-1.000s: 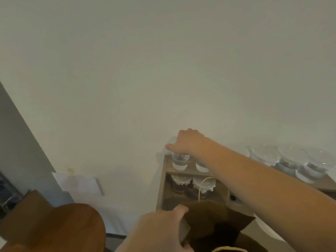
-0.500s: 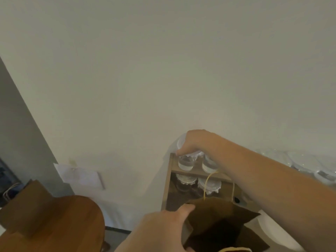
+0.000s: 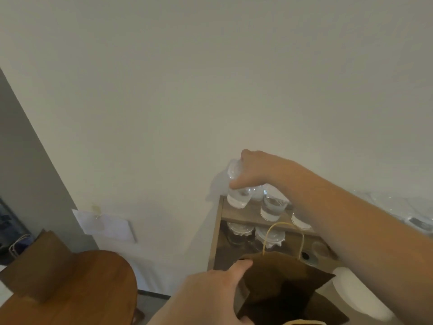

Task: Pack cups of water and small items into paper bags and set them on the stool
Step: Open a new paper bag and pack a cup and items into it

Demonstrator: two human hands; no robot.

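The right arm comes in bare from the lower right edge, forearm stretched forward and leftward. The right grip is knuckles-up, with its fingers curled down over the top of a clear cup. The left grip sits low at bottom centre, back of the hand upward. Its thumb lies forward along the rim of a paper bag, pinching that edge, and its fingers are mostly hidden.

- clear plastic cup of water: top hidden under the gripping right hand
- third clear cup: mostly behind the right forearm
- open brown paper bag: base cut off by the bottom edge
- round brown wooden stool: cut off at the bottom left
- clear vessels at far right: blurred, number unclear
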